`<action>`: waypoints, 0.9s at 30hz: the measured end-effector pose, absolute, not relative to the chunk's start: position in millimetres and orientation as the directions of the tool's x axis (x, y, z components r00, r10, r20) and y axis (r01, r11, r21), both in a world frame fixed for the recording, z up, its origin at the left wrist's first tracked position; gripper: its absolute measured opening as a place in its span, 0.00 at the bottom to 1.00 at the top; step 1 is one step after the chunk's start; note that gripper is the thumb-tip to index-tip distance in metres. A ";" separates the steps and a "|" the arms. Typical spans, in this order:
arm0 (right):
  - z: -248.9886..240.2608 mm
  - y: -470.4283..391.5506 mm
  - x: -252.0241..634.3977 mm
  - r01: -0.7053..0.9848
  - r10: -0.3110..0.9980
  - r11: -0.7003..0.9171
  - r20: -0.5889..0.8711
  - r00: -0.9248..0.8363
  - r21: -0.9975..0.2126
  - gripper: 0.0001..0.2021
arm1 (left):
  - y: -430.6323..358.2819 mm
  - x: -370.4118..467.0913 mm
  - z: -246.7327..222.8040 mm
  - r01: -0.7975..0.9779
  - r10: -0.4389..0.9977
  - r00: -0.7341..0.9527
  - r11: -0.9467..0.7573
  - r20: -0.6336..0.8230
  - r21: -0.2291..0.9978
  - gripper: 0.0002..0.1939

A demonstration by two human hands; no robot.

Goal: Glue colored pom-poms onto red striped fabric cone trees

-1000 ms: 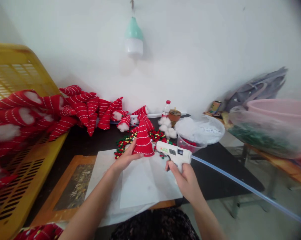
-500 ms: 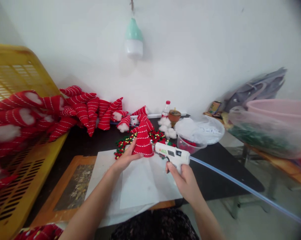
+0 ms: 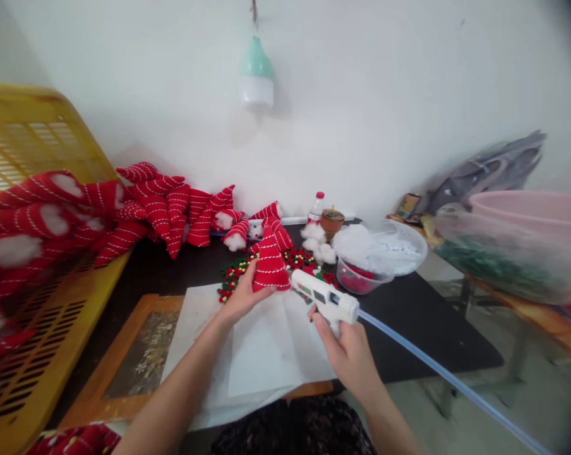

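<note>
A red cone-shaped cloth hat with white stitched stripes [image 3: 270, 262] is gripped by my left hand [image 3: 244, 292] at its lower left side, above the white paper [image 3: 261, 354]. My right hand [image 3: 345, 347] is wrapped round the handle of a white glue gun [image 3: 326, 296]. Its nozzle points left at the hat's lower right edge; whether it touches cannot be made out. From the gun's back a long clear glue stick [image 3: 432, 363] runs down to the right. Behind the hat lie small red, green and yellow pompom pieces [image 3: 231, 278].
Many stuffed red striped cones [image 3: 157, 215] fill the yellow crate [image 3: 77, 316] and table back. White stuffing [image 3: 321, 243], a bottle [image 3: 316, 208], a brown pot [image 3: 331, 221] and clear plastic tubs [image 3: 361, 281] stand behind the gun. A pink basin [image 3: 527, 208] is far right.
The glue gun has tilted, its nozzle end now higher relative to the hat's bottom edge and its back lower. The hat has shifted slightly up and left with my left hand.
</note>
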State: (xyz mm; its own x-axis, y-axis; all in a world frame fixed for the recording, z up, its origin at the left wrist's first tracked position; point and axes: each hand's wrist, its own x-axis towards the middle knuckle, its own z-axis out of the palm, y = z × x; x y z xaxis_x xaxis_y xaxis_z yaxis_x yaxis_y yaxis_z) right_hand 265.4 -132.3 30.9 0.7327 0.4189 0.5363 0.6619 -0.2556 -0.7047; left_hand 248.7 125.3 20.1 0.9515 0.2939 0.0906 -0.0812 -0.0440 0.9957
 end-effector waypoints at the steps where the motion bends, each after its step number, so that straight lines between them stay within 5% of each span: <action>1: 28.4 -128.2 263.1 0.680 0.422 -0.262 0.552 0.719 -0.685 0.18 | 124.1 249.4 21.1 -0.084 0.304 0.946 -0.106 0.113 0.991 0.53; 15: 27.4 -94.6 258.4 0.812 0.386 -0.321 0.715 0.583 -0.488 0.19 | 116.5 248.9 28.9 -0.078 0.328 0.895 -0.552 0.302 0.830 0.43; 27: 33.0 -92.1 256.9 0.842 0.367 -0.376 0.772 0.519 -0.388 0.17 | 117.0 250.3 28.1 -0.051 0.334 0.881 -0.637 0.334 0.769 0.43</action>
State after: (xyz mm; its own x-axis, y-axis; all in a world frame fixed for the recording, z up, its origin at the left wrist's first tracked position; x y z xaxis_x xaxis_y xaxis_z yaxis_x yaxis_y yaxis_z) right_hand 256.9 -92.1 33.0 0.5193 0.3667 0.7719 0.8417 -0.3759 -0.3877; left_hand 250.3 117.0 28.1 0.8814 0.3336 0.3344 -0.0508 -0.6368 0.7693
